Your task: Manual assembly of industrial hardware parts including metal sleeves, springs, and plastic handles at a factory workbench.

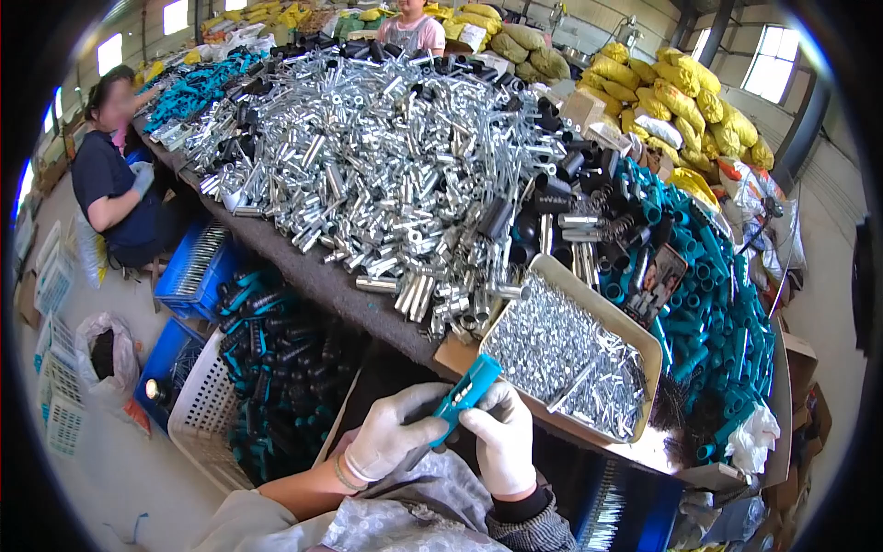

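A teal plastic tube-like handle, with a slot along its side showing small metal bits, is tilted up between my hands. My left hand, in a white glove, wraps round its lower end. From the other side my right hand, gloved too, presses thumb and fingers against it; some fingertips are hidden. Just beyond the handle lies a beige tray of small shiny metal pins. A large heap of metal tubes and rods covers the table ahead.
Teal handles are piled at the right, with a phone on them. Lower left stands a white perforated basket beside black-and-teal finished parts. Blue crates are farther left. A co-worker sits at the table's left; another is behind.
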{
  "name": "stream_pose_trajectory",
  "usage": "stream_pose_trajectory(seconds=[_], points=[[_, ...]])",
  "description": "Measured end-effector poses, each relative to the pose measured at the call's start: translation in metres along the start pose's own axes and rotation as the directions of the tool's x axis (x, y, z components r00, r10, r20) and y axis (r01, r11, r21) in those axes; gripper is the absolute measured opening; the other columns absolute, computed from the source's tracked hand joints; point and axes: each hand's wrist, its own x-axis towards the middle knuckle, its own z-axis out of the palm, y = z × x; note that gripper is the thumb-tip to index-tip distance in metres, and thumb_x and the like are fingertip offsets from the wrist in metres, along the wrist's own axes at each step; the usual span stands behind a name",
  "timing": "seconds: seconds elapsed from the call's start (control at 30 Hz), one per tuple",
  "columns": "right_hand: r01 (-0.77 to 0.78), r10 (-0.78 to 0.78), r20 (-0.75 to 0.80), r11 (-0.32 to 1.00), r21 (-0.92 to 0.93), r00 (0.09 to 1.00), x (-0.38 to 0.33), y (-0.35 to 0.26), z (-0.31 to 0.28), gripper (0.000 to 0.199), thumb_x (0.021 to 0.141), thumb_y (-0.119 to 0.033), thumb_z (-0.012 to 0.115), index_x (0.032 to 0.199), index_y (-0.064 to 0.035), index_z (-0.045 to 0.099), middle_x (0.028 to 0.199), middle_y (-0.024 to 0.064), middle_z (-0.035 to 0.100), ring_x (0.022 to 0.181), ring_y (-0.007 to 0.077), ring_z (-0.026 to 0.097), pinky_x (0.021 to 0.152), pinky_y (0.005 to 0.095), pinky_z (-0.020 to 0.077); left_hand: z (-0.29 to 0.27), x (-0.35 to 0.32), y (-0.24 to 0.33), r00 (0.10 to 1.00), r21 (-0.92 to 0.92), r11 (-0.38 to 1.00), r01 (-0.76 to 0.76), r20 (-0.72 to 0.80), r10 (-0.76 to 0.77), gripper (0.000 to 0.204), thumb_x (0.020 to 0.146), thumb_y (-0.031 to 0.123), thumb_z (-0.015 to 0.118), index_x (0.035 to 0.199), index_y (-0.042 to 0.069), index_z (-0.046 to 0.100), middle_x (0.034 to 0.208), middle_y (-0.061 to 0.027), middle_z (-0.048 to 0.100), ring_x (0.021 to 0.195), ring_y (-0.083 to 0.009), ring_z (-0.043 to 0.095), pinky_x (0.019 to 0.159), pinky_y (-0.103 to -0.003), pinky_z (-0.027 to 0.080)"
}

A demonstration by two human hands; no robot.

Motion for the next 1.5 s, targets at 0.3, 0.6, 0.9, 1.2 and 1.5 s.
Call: stream_pose_trajectory(seconds=[0.3, 0.6, 0.9, 1.2, 1.5], points=[[-0.043, 0.132, 0.17, 0.893, -0.449, 0.977, 0.039, -0.026, 0.024, 0.04, 0.086, -0.014, 0.077, 0.117, 0.0007, 0.055, 0.103, 0.0042, 0.064, 0.095, 0.0102, 0.061, 0.083, 0.0283, 0.0526, -0.026, 0.004, -0.004, 0.999, -0.267, 0.964, 0.003, 0.046, 0.01, 0.048, 0.09, 0.01, 0.066, 0.132, -0.01, 0.052, 0.089, -0.0121, 0.065, 0.074, -0.0161, 0.061, 0.07, -0.029, 0.05], [0.642, -0.357, 0.69, -0.26, -0.721, 0.63, 0.181, -0.108, 0.045, 0.018, 0.079, -0.02, 0.075, 0.091, -0.0084, 0.069, 0.085, 0.0123, 0.065, 0.081, 0.0326, 0.064, 0.073, 0.042, 0.0518, -0.051, 0.021, 0.014, 0.986, -0.618, 0.785, -0.034, 0.106, 0.127, 0.066, 0.09, 0.035, 0.073, 0.137, -0.004, 0.047, 0.11, -0.0133, 0.063, 0.084, -0.0172, 0.064, 0.068, -0.029, 0.054], [0.383, -0.405, 0.425, -0.184, -0.905, 0.809, 0.25, -0.146, 0.003, 0.024, 0.082, -0.03, 0.071, 0.082, -0.0056, 0.074, 0.087, 0.0152, 0.067, 0.09, 0.0337, 0.064, 0.082, 0.0426, 0.0499, -0.05, 0.013, 0.002, 0.995, -0.574, 0.819, 0.016, 0.092, 0.045, 0.066, 0.094, 0.028, 0.069, 0.144, -0.004, 0.041, 0.112, -0.0137, 0.064, 0.085, -0.0173, 0.065, 0.07, -0.029, 0.056], [0.251, -0.306, -0.018, 0.812, -0.526, 0.952, 0.039, -0.1, -0.003, 0.033, 0.086, 0.001, 0.059, 0.118, 0.0017, 0.058, 0.116, 0.008, 0.063, 0.106, 0.0151, 0.059, 0.097, 0.0306, 0.0465, -0.024, 0.0, 0.002, 0.982, -0.375, 0.921, 0.102, 0.183, -0.034, 0.06, 0.093, 0.026, 0.067, 0.138, -0.009, 0.048, 0.108, -0.0164, 0.067, 0.085, -0.0175, 0.066, 0.071, -0.028, 0.055], [0.359, -0.354, 0.061, 0.924, -0.131, 0.933, -0.045, -0.059, -0.078, 0.034, 0.076, -0.006, 0.062, 0.109, 0.0003, 0.062, 0.12, 0.0198, 0.062, 0.115, 0.0306, 0.057, 0.104, 0.0422, 0.0414, 0.01, -0.004, -0.004, 0.841, 0.138, 0.948, 0.287, 0.437, -0.318, 0.062, 0.084, 0.025, 0.068, 0.132, -0.013, 0.055, 0.101, -0.0122, 0.069, 0.079, -0.015, 0.066, 0.071, -0.026, 0.054]])
